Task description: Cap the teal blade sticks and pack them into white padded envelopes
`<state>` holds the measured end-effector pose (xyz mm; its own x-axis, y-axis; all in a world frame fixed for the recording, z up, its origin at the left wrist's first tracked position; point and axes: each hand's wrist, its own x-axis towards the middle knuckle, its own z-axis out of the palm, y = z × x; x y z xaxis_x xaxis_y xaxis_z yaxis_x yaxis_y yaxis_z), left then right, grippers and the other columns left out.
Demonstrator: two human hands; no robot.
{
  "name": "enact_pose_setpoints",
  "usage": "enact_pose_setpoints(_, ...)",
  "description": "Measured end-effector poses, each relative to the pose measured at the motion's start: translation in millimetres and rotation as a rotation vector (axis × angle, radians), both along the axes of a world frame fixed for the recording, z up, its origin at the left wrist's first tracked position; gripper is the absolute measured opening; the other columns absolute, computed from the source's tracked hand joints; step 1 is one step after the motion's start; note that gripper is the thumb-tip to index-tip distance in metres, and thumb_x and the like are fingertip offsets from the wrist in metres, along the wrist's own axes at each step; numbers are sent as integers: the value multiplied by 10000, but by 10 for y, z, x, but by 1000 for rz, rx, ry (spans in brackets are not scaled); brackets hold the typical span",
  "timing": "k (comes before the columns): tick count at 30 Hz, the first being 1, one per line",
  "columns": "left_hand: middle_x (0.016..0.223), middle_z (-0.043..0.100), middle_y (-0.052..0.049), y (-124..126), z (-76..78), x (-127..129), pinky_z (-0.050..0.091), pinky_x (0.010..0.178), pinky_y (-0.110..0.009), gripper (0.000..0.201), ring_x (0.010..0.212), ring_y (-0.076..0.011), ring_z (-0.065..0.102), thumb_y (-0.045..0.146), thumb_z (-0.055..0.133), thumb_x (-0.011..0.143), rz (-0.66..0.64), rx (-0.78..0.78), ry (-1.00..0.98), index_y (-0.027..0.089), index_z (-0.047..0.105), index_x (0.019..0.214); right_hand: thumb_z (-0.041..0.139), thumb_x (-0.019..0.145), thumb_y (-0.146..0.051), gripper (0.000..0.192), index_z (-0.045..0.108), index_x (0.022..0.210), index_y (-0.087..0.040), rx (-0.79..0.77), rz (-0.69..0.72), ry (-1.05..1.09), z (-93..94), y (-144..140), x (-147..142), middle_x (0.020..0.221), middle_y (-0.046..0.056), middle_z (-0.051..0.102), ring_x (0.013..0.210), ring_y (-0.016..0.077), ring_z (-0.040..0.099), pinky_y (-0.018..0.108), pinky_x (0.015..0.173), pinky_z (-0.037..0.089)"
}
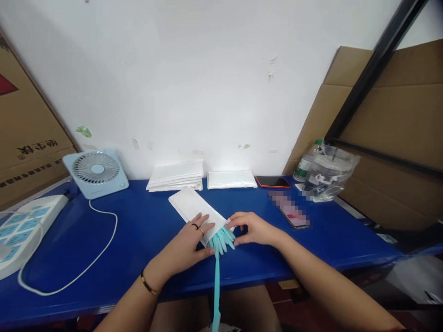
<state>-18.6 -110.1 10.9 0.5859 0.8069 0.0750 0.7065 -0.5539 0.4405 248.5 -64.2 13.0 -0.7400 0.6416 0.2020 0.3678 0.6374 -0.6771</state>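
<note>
Teal bundle (223, 240) fanned at the mouth of the white envelope (194, 205), one strip (217, 290) overhanging the blue table (138, 230) — a snag could drag it loose. My left hand (192, 242) lies spread on the envelope; right hand (255, 229) curls at the bundle — pinching or not, can't tell.

Soft even light, faint shadows, wide-angle edge stretch, pixelated phone (291, 211)

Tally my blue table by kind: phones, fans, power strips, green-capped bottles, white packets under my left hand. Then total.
Phones: 2, orange-edged phone and pink-screened phone
Fan: 1
Power strip: 1
Green-capped bottle: 1
White packet under left hand: 1
Total: 6
</note>
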Motion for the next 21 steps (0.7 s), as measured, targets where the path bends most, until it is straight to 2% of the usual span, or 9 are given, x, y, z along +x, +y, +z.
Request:
enact_pose_setpoints(3,1479,270,-50,-19,-125,31,228,1102,-479,572,1378,-268,146,435,501,851,25,30,5,303,324,1379,641,771,-328,273,663,1001,-182,71,-60,-31,22,12,-60,938,67,615,764,143,575,232,607,448)
enact_pose_setpoints(6,1484,259,-39,-2,-167,33,233,1102,-473,576,1376,-262,158,440,489,857,33,40,9,314,303,1387,626,750,-223,335,618,1084,-197,282,-70,-89,141,-231,-128,1037,77,568,905,170,542,272,725,436)
enact_pose_setpoints(8,1482,263,-38,3,-167,26,233,1104,-466,577,1374,-258,169,443,496,853,40,50,6,313,309,1384,627,717,-206,382,600,1097,-238,411,118,-183,159,-509,-230,931,35,574,853,160,527,285,735,410)
enact_pose_setpoints(10,1478,274,-36,3,-162,25,232,1106,-460,576,1373,-252,177,439,506,847,45,67,2,312,320,1377,614,738,-236,354,582,1090,-262,551,299,-265,83,-787,-381,839,0,573,753,144,506,285,682,385)
enact_pose_setpoints(12,1476,279,-31,3,-161,29,235,1104,-456,576,1372,-248,183,435,513,844,47,77,8,315,322,1374,546,817,-203,188,595,997,-219,724,329,-298,-48,-983,-531,763,-8,559,669,133,472,289,631,356)
enact_pose_setpoints(14,1471,292,-32,7,-165,35,243,1100,-455,575,1368,-249,194,435,517,841,50,78,17,314,330,1371,503,845,-167,122,597,920,-187,833,335,-250,-156,-1068,-613,692,-14,537,617,125,449,289,583,329)
enact_pose_setpoints(16,1463,309,-33,13,-173,37,245,1100,-452,564,1365,-250,202,435,519,839,51,85,16,309,348,1362,494,851,-160,127,593,931,-163,891,302,-207,-190,-1079,-586,655,-15,527,591,122,442,289,550,311)
enact_pose_setpoints(18,1455,324,-33,19,-181,32,244,1102,-443,549,1363,-247,209,431,520,839,46,96,5,303,367,1351,501,850,-155,167,584,994,-138,905,253,-184,-148,-1079,-459,643,-12,535,576,118,448,288,532,308)
enact_pose_setpoints(21,1452,331,-27,21,-184,16,244,1106,-419,536,1359,-234,223,419,528,837,38,97,-17,302,382,1340,509,842,-136,224,566,1058,-117,829,182,-89,-21,-1118,-173,646,4,564,571,119,476,286,538,352)
